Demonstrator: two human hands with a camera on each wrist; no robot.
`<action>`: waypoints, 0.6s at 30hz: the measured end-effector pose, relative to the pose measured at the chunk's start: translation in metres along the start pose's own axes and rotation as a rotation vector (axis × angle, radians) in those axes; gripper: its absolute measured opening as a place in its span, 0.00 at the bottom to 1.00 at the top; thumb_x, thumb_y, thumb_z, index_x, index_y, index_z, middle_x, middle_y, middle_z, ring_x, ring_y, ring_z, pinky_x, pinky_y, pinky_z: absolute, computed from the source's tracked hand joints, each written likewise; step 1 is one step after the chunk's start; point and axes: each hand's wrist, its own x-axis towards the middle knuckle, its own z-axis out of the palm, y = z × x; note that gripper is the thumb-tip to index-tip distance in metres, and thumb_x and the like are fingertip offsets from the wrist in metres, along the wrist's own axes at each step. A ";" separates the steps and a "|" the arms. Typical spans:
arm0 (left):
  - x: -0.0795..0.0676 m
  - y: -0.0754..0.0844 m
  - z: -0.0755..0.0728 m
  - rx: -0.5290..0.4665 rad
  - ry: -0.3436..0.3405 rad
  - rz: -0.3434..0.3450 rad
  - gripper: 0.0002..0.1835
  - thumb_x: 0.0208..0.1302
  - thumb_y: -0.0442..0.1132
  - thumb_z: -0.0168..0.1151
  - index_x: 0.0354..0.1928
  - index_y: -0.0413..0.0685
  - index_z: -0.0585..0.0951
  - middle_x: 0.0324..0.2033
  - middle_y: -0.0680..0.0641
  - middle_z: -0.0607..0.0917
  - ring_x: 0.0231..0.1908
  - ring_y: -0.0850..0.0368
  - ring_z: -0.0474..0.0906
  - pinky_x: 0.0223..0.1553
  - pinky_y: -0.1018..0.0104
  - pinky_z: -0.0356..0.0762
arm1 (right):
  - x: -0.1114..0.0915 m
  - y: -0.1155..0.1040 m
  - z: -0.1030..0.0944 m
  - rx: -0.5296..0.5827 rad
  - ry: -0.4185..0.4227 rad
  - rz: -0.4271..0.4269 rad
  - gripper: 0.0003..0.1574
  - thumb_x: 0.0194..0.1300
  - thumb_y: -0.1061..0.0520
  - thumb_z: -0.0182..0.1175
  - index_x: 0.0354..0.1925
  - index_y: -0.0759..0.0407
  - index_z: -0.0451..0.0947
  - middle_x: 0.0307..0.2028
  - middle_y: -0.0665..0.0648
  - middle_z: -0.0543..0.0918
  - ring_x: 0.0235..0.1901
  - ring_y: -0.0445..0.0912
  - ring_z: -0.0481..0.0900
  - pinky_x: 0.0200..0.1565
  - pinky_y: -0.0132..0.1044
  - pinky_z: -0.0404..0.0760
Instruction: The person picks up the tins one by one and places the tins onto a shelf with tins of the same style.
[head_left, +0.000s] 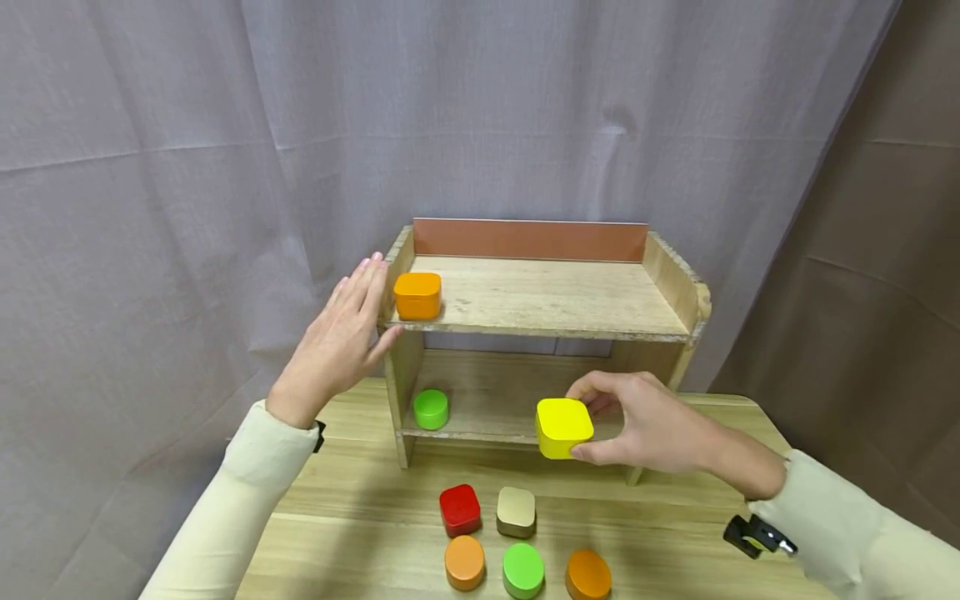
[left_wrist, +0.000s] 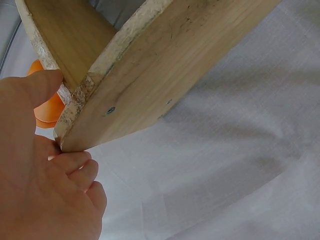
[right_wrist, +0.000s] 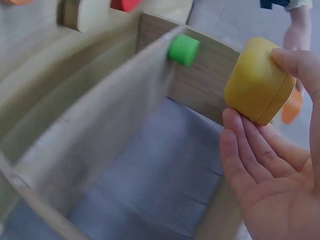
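My right hand [head_left: 648,421] pinches a yellow rounded-square box [head_left: 564,428] between thumb and fingers, in front of the lower tier of a small two-tier wooden shelf [head_left: 540,296]. In the right wrist view the yellow box [right_wrist: 257,82] shows a seam near one edge. At the shelf's upper left corner, my left hand [head_left: 337,342] holds the side panel [left_wrist: 135,85], thumb at the front edge and fingers along the outside. Beside it on the top tier sits an orange rounded-square box [head_left: 417,297]. A green round box [head_left: 431,409] stands at the lower tier's left end.
On the table [head_left: 330,525] before the shelf lie a red box [head_left: 460,510], a beige box [head_left: 516,512], an orange round box [head_left: 464,563], a green round box [head_left: 523,571] and a darker orange round box [head_left: 588,575]. A grey curtain [head_left: 487,108] hangs behind.
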 end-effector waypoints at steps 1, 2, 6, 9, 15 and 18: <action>0.000 0.000 0.000 0.000 0.001 0.001 0.47 0.79 0.51 0.59 0.84 0.35 0.47 0.85 0.36 0.48 0.85 0.39 0.47 0.84 0.41 0.50 | 0.003 -0.003 -0.003 -0.005 0.003 -0.003 0.28 0.54 0.49 0.83 0.50 0.52 0.82 0.45 0.46 0.90 0.41 0.36 0.88 0.48 0.33 0.90; 0.000 0.000 0.000 0.002 0.002 0.002 0.47 0.79 0.51 0.59 0.84 0.35 0.47 0.85 0.36 0.48 0.84 0.38 0.47 0.84 0.40 0.50 | 0.007 -0.006 -0.007 -0.011 0.006 -0.006 0.28 0.54 0.50 0.83 0.50 0.52 0.82 0.44 0.46 0.90 0.41 0.36 0.88 0.48 0.33 0.90; -0.001 -0.001 -0.001 0.002 0.006 0.002 0.47 0.79 0.51 0.59 0.84 0.35 0.47 0.85 0.36 0.48 0.84 0.38 0.47 0.84 0.40 0.51 | 0.023 -0.018 -0.020 -0.055 0.018 -0.015 0.28 0.53 0.51 0.83 0.50 0.53 0.83 0.43 0.45 0.90 0.40 0.35 0.88 0.46 0.31 0.90; -0.001 -0.001 -0.001 0.001 0.008 0.002 0.47 0.79 0.51 0.60 0.84 0.35 0.47 0.85 0.36 0.49 0.84 0.38 0.47 0.84 0.39 0.51 | 0.036 -0.026 -0.029 -0.070 0.018 -0.018 0.28 0.53 0.52 0.83 0.50 0.53 0.83 0.43 0.45 0.90 0.40 0.36 0.89 0.47 0.32 0.90; 0.000 -0.001 -0.001 -0.002 0.005 0.001 0.47 0.79 0.51 0.59 0.84 0.35 0.47 0.85 0.36 0.49 0.85 0.38 0.47 0.84 0.39 0.51 | 0.064 -0.040 -0.042 -0.068 0.024 -0.027 0.28 0.54 0.51 0.82 0.50 0.56 0.83 0.43 0.50 0.91 0.41 0.40 0.90 0.49 0.39 0.92; 0.000 -0.002 -0.002 -0.002 0.003 0.000 0.47 0.79 0.51 0.60 0.84 0.35 0.47 0.85 0.36 0.49 0.85 0.39 0.47 0.84 0.39 0.50 | 0.081 -0.043 -0.046 -0.072 0.042 -0.027 0.28 0.55 0.51 0.82 0.51 0.57 0.83 0.43 0.52 0.92 0.41 0.43 0.91 0.50 0.42 0.92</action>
